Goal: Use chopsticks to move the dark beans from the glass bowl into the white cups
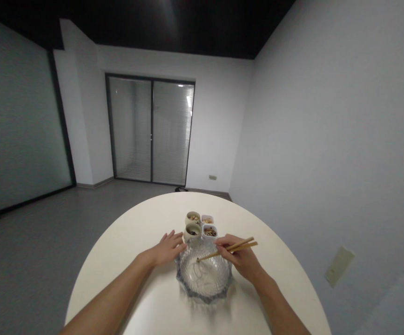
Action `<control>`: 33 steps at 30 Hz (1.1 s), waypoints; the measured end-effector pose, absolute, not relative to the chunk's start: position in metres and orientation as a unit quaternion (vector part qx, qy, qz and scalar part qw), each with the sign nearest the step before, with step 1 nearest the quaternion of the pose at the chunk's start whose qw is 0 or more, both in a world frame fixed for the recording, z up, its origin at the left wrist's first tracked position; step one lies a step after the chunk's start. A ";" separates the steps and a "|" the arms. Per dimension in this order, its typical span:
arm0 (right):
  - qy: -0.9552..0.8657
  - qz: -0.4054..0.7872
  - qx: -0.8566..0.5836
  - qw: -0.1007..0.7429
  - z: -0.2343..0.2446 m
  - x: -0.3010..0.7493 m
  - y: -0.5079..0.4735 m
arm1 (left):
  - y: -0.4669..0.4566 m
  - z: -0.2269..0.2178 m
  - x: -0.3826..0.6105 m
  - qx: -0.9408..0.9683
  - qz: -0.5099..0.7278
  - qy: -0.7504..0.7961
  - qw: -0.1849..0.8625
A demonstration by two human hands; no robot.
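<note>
My right hand [240, 258] is closed around a pair of wooden chopsticks [228, 249], whose tips reach over the glass bowl [204, 295]. A small dark bit seems to sit at the tips, too small to name. My left hand [169, 247] lies with fingers stretched out at the bowl's left rim, close to the small cups. Just beyond the bowl stand two beige round cups, the nearer cup [192, 238] with dark pieces in it and the farther cup [192, 222] with pale pieces. Beside them are two white square dishes, the nearer dish [210, 237] holding brownish pieces.
Everything stands on a round cream table [118, 265]. A white wall [310, 139] with a socket plate [340, 266] runs close along the right. Glass doors [151, 130] with blinds are at the back, and grey floor [48, 246] lies on the left.
</note>
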State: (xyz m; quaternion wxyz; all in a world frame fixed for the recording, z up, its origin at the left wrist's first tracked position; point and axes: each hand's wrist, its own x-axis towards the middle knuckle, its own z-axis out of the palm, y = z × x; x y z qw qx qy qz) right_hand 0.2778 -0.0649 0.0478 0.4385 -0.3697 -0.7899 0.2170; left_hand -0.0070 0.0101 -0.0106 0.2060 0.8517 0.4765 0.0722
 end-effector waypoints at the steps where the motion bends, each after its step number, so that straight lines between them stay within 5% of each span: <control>1: -0.790 0.214 -0.367 0.443 0.048 0.278 -0.065 | 0.010 -0.010 -0.007 0.853 0.071 0.475 0.205; 16: -0.757 0.224 -0.433 0.436 0.041 0.279 -0.059 | 0.007 -0.008 -0.006 0.851 0.079 0.476 0.209; 33: -0.800 0.191 -0.349 0.450 0.049 0.271 -0.066 | 0.008 -0.008 -0.005 0.849 0.074 0.479 0.213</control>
